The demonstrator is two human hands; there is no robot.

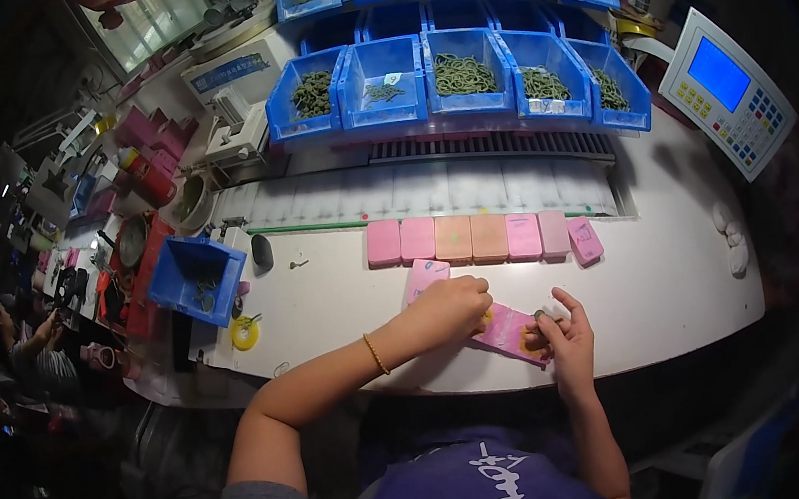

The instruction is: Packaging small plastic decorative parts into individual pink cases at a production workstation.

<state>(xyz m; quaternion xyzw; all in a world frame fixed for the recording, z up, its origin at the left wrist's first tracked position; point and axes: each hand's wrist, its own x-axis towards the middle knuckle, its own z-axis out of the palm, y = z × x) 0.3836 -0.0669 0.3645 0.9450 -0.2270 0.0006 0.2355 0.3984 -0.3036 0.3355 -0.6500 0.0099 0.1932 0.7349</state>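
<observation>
A pink rubber mould (504,331) with yellow patches lies on the white worktop in front of me. My left hand (452,308) is bent over its left end with curled fingers; whether they grip anything is hidden. At the mould's right end, my right hand (568,338) pinches a small green wax-like piece (539,314) between thumb and fingers. Just beyond my left hand rests a pink mould block (428,276) with pen marks. Farther back stands a row of pink and orange mould blocks (453,239), with a marked pink block (585,240) set askew at its right end.
Blue bins (465,71) of green pieces rise behind the worktop (666,280). Left are a tilted blue bin (198,279), a yellow roll (245,333) and a dark computer mouse (262,252). A control panel (726,94) stands right. Another person (38,353) sits far left.
</observation>
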